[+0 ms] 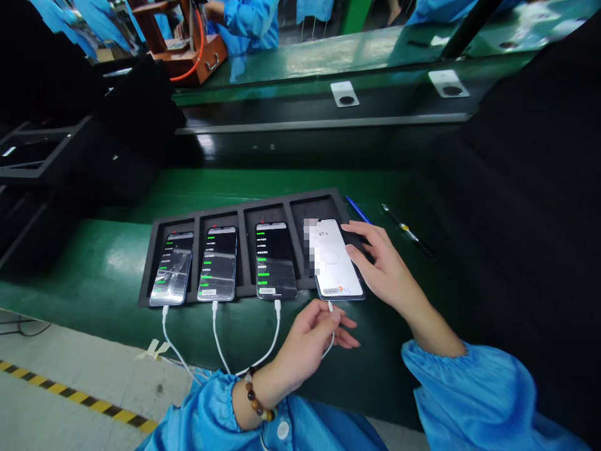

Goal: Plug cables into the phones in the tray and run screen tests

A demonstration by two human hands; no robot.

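My left hand (313, 332) pinches the plug end of a white charging cable (331, 307) at the bottom edge of the rightmost phone; I cannot tell whether the plug is fully in. That phone (335, 260) has a lit white screen and lies tilted over the tray's right compartment. My right hand (382, 263) grips its right edge, thumb and forefinger at the side. In the other compartments of the black tray (319, 207) lie three phones with dark screens and green text: left (172, 269), middle (218, 263) and right (276, 260). Each has a white cable in its lower end.
A blue pen (359, 210) and a dark pen (406, 230) lie right of the tray. Two white cards (344, 94) with black ovals rest on the far ledge. Black racks (42, 150) stand at left. Across the line, a person in a blue sleeve (251, 25) works beside a wooden box (206, 62).
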